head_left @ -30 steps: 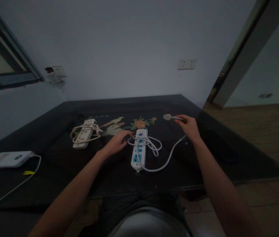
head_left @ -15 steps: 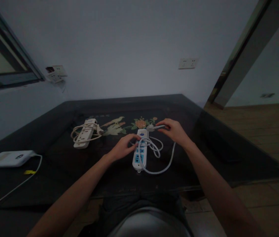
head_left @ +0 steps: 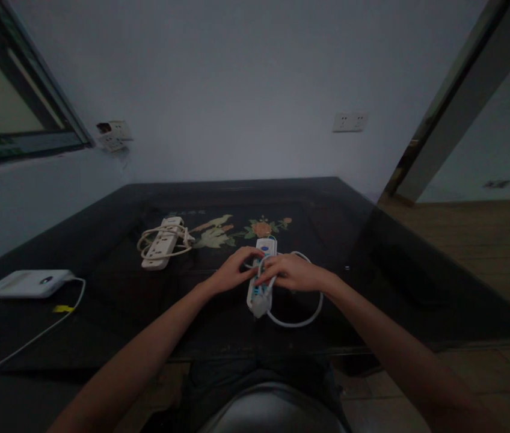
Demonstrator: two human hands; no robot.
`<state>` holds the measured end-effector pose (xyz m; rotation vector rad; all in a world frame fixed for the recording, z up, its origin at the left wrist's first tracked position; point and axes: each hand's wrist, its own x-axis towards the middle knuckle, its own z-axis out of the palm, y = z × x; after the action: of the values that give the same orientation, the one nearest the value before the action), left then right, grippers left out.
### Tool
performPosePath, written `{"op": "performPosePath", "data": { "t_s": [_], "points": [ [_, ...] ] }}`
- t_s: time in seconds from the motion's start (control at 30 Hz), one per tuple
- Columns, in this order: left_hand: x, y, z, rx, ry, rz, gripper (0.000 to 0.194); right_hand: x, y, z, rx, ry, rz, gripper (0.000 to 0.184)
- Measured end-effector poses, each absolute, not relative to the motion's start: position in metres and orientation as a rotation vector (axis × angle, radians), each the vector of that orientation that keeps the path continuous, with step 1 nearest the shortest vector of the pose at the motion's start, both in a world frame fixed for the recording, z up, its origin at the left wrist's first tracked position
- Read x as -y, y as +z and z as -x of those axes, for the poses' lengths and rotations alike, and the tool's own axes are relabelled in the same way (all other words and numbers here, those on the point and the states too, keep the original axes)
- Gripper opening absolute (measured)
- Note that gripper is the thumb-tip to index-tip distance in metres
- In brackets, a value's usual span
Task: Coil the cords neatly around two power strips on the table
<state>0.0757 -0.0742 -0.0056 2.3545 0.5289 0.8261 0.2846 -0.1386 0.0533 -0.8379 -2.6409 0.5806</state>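
A white power strip with blue sockets [head_left: 266,245] lies on the dark table in front of me, its far end uncovered. My left hand [head_left: 236,269] is closed at the strip's left side, its fingertips on the strip and the cord there. From the right, my right hand [head_left: 291,272] reaches over the strip, fingers closed on the white power cord [head_left: 298,325]. That cord loops out over the table to the right. Its plug [head_left: 259,305] hangs over the strip's near end, just below my right fingers. Both hands hide the middle sockets.
Another white power strip [head_left: 163,245], wrapped in its own cord, lies to the left. A white device [head_left: 29,284] with a cable sits at the far left of the dark table [head_left: 219,192]. Wall sockets [head_left: 349,122] are on the wall behind.
My right hand has moved left and nearer, bringing the plug from beyond the strip's far end to over its near end. My left hand stays at the strip. The view has shifted slightly.
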Motion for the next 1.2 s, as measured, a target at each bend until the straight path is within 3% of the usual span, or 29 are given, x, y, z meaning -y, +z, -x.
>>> {"op": "performPosePath", "data": {
  "t_s": [0.13, 0.33, 0.5, 0.6, 0.77, 1.2],
  "points": [
    [0.075, -0.005, -0.076, -0.547, 0.831, -2.359, 0.03, 0.143, 0.051, -0.281, 2.696, 0.433, 0.927, 0.039],
    [0.072, -0.015, -0.079, -0.496, 0.836, -2.424, 0.039, 0.142, 0.041, -0.27, 2.597, 0.244, 0.984, 0.015],
    [0.068, -0.02, -0.079, -0.496, 0.745, -2.513, 0.042, 0.136, 0.05, -0.288, 2.131, 0.251, 1.056, 0.014],
    [0.07, -0.017, -0.078, -0.537, 0.744, -2.536, 0.041, 0.13, 0.06, -0.313, 1.795, 0.286, 1.198, 0.003],
    [0.076, -0.012, -0.078, -0.583, 0.771, -2.542, 0.04, 0.122, 0.062, -0.359, 1.512, 0.359, 1.47, 0.023],
    [0.08, -0.007, -0.079, -0.651, 0.731, -2.536, 0.038, 0.106, 0.008, -0.411, 1.175, 0.718, 1.715, 0.021]
  ]
}}
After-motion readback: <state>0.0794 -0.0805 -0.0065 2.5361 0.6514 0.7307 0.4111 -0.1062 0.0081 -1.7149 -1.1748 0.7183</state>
